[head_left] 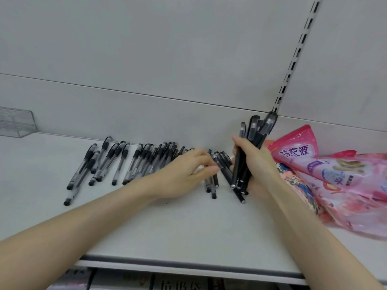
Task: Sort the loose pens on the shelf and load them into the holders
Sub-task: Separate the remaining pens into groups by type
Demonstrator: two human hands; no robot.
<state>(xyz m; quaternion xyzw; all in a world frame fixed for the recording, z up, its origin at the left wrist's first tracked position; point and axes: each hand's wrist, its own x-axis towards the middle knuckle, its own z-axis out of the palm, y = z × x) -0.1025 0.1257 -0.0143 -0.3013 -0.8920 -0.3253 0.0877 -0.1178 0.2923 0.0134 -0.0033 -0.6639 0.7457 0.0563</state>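
right hand [258, 162] gripping upright bundle of black pens [255, 130], left hand [181, 175] touching loose pens [146, 160] on white shelf [167, 227], pinch unclear

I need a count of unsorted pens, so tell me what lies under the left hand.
The left hand covers part of the row of loose pens on the shelf; pen ends poke out beside its fingers. How many lie beneath is hidden.

Grey back panel [146, 49] beyond right hand [258, 162]; slotted upright [293, 65] above it; white shelf [188, 227] beneath; pink bags [339, 176] just right; even light.
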